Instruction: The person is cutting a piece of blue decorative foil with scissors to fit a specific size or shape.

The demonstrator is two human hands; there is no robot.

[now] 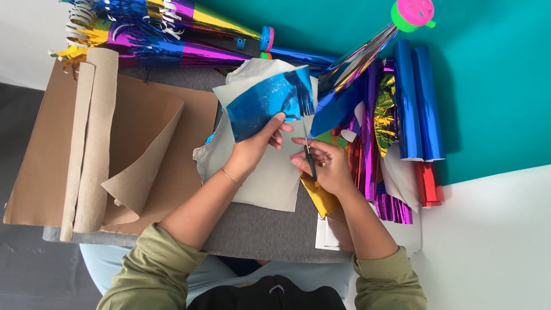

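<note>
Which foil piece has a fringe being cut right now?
The blue sheet held up in the left hand, fringed along its right edge by the scissors; the blue rolls lie untouched.

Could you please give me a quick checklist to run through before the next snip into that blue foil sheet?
1. Sheet held firmly: ok. The left hand pinches the blue foil sheet at its lower edge.
2. Scissors gripped: ok. The right hand holds the scissors, blades pointing up at the sheet.
3. Left fingers away from the blades: not ok, they lie close beside them.
4. Blades open: cannot tell, too thin to see.
5. Cut lined up with the fringe already on the right edge: ok.
6. Brown paper roll out of the way: ok, it lies off to the left.
</note>
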